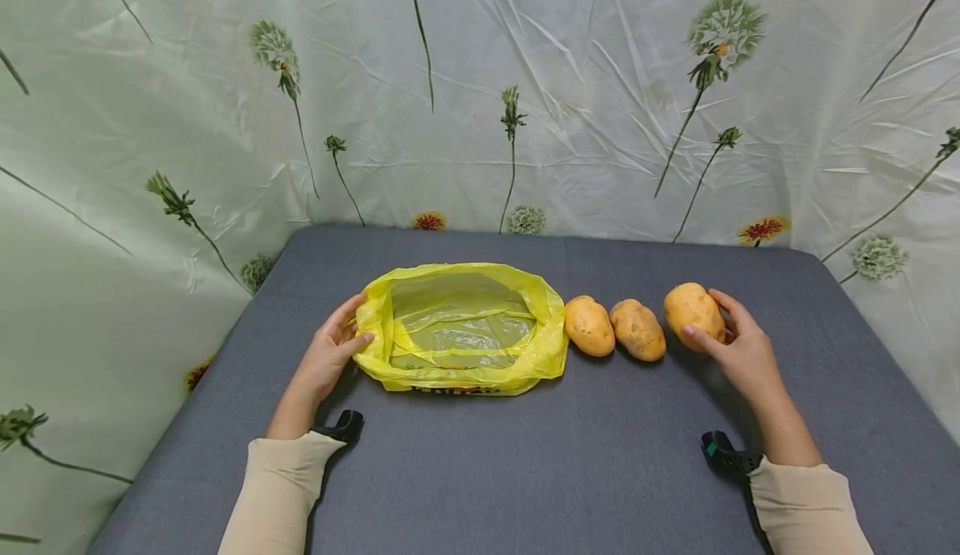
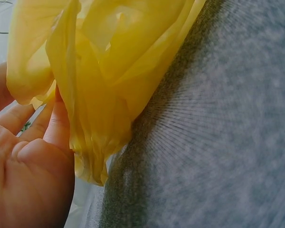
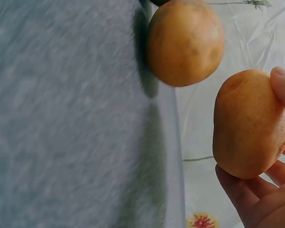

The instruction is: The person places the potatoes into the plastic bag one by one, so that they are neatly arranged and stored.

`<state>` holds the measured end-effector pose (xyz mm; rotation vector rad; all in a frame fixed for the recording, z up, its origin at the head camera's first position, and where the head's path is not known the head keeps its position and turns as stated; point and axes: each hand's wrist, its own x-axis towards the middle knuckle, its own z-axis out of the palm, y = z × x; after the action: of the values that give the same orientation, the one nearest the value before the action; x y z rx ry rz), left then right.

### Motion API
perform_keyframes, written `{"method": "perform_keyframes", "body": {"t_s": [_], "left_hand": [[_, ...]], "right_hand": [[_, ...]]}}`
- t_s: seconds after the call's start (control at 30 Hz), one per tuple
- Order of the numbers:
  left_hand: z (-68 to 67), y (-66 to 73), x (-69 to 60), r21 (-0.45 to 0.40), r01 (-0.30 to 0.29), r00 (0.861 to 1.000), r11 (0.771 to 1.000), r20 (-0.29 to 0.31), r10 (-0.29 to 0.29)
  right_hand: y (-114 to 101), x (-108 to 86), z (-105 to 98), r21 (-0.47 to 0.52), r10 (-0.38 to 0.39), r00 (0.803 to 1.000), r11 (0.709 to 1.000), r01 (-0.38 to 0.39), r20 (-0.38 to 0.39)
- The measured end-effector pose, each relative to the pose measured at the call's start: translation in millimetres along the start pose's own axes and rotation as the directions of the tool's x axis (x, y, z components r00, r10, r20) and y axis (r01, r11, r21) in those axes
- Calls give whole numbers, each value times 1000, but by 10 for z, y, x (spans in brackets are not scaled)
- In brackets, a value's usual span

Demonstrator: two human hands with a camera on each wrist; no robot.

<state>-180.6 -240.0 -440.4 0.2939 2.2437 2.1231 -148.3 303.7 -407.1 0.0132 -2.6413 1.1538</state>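
Potato (image 1: 692, 315) is held above the surface (image 1: 525, 472), right of centre in the head view, pinched at its right side by the fingers of the right hand (image 1: 753, 365), leaving its left side free. Left of centre, the left hand's (image 1: 324, 359) fingers pinch the yellow bag (image 1: 553, 347), seemingly steadying its wide mouth; two more potatoes (image 1: 589, 327) lie just right of it.

Between my right grip (image 1: 750, 362) and the yellow plastic bag (image 1: 551, 336), two potatoes (image 1: 590, 327) block a low path; above them I could pass to its gaping top. In front, the tabletop (image 1: 525, 472) gives me room; behind, the floral sheet (image 1: 570, 147) bars the way.
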Motion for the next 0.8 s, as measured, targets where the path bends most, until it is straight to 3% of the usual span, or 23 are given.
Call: {"method": "perform_keyframes", "body": {"t_s": [0.37,0.8], "left_hand": [[7,21,-9,-10,25,1000,1000,1,-25],[0,8,-7,4,-13,1000,1000,14,13]], "right_hand": [[-255,46,41,31,-80,996,996,82,-48],[-592,148,215,88,-193,980,976,198,-56]]}}
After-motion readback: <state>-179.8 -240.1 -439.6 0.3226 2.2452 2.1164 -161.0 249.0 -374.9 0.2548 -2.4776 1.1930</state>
